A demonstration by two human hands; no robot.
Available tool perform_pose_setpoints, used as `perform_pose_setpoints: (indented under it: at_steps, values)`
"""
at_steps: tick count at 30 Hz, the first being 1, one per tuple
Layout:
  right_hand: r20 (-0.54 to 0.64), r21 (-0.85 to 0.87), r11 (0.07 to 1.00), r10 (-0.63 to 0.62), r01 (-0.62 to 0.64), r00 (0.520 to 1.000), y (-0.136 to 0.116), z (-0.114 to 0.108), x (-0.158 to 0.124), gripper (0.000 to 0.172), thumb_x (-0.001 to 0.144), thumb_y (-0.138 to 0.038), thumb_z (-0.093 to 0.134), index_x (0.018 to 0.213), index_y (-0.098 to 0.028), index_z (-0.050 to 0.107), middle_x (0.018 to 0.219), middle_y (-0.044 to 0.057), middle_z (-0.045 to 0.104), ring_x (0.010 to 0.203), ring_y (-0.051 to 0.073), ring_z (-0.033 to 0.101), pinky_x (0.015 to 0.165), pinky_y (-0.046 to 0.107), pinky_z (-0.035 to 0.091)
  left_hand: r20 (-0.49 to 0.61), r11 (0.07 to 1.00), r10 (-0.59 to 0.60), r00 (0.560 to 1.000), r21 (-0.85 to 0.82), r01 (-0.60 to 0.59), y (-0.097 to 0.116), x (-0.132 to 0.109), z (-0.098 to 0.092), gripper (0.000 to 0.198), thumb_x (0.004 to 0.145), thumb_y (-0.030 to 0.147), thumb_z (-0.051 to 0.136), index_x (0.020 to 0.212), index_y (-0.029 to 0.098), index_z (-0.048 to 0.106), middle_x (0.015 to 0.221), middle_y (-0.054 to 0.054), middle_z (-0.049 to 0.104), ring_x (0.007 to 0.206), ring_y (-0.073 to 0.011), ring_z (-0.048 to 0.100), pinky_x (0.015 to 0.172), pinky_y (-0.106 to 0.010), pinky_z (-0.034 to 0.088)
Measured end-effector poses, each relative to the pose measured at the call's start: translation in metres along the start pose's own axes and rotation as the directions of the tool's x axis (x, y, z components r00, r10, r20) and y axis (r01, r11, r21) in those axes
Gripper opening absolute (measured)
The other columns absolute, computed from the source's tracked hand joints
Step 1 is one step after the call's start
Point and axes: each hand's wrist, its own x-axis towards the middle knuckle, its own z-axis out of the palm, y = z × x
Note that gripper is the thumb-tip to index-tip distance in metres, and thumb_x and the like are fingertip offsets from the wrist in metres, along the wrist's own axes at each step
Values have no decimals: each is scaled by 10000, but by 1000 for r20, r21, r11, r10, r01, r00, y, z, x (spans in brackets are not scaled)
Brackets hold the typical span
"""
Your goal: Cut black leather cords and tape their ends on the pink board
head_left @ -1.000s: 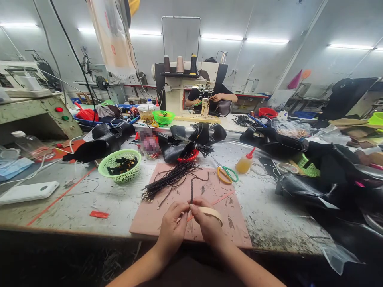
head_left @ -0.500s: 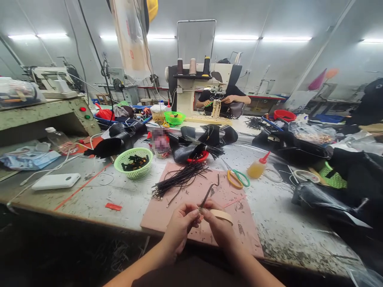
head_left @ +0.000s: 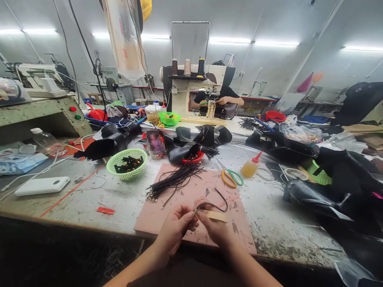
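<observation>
Both hands meet over a pink board (head_left: pixel 239 223) at the bench's near edge. My left hand (head_left: pixel 176 226) is closed, thumb and fingertips pinching one end of a thin dark cord (head_left: pixel 206 204). My right hand (head_left: pixel 216 231) is closed on the same cord close to that end, and the cord's free part curls off to the right. A beige strip (head_left: pixel 218 216) sticks out behind the right hand; how it is held is hidden. Beyond them a bundle of dark cords (head_left: pixel 173 179) lies on the board, beside scissors (head_left: pixel 231 178) with yellow and green handles.
A light green basket (head_left: pixel 127 171) of small black pieces stands left. A bottle (head_left: pixel 249 169) of yellowish liquid stands right of the scissors. Black leather pieces (head_left: pixel 184 151) line the back, and more (head_left: pixel 314 197) cover the right. A co-worker (head_left: pixel 229 97) sits behind a sewing machine (head_left: pixel 181 95).
The cord's free end, which pointed up and away, now curls to the right. The beige strip looks flatter. The whole view has shifted slightly, while both hands stay together.
</observation>
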Motion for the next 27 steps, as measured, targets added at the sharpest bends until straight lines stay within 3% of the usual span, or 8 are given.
perform_pose_setpoints:
  at_steps: [3, 9, 13, 17, 22, 25, 27]
  values:
    - [-13, -71, 995, -76, 75, 997, -1, 0, 0, 184, 764, -359, 520, 670, -209, 470, 684, -2, 476, 687, 158, 486, 672, 279, 424, 28, 992, 61, 998, 110, -63, 2, 0, -1, 294, 549, 359, 755, 603, 150, 554, 521, 11, 575, 513, -106, 527, 521, -215, 389]
    - [75, -48, 988, -145, 148, 987, -2, -9, 0, 98, 758, -283, 552, 693, -210, 548, 744, 4, 480, 715, 150, 495, 662, 271, 411, 132, 988, -142, 981, -43, 149, 5, -3, 1, 272, 546, 323, 755, 594, 131, 568, 468, 22, 529, 405, -57, 450, 426, -174, 313]
    - [196, 11, 984, -178, 179, 964, -4, -14, 1, 105, 788, -290, 529, 798, -220, 606, 846, 28, 490, 788, 155, 508, 699, 282, 415, 203, 973, -188, 961, -93, 209, 5, -4, 1, 268, 539, 308, 761, 627, 126, 585, 436, 34, 493, 355, -43, 403, 361, -162, 242]
    - [221, 25, 985, -170, 168, 960, -5, -15, 2, 124, 801, -323, 513, 765, -219, 571, 828, 25, 497, 754, 150, 509, 668, 275, 415, 219, 961, -237, 946, -87, 261, 4, -4, -1, 294, 517, 316, 776, 616, 131, 569, 419, 45, 471, 333, -31, 375, 337, -151, 210]
    - [185, -68, 971, -214, 229, 959, -9, -12, 2, 131, 812, -315, 489, 738, -209, 507, 758, 17, 484, 710, 145, 497, 647, 276, 419, 93, 991, -103, 990, 91, 94, 5, -3, -1, 352, 498, 395, 777, 599, 138, 558, 485, 13, 546, 403, -69, 475, 373, -163, 294]
    - [165, -183, 953, -211, 240, 964, -12, -9, -1, 125, 825, -280, 457, 723, -209, 457, 740, 12, 480, 684, 136, 493, 617, 260, 425, 87, 976, 8, 996, 217, -27, 6, -2, -1, 360, 512, 418, 762, 554, 139, 538, 490, 7, 557, 439, -88, 500, 430, -188, 351]
    - [204, -296, 905, -254, 307, 946, -13, -12, -2, 113, 823, -243, 453, 716, -207, 449, 749, 18, 491, 694, 134, 500, 611, 251, 429, 103, 961, 11, 995, 275, -39, 7, -3, -2, 368, 544, 447, 732, 539, 136, 535, 478, 9, 554, 424, -84, 488, 446, -198, 361]
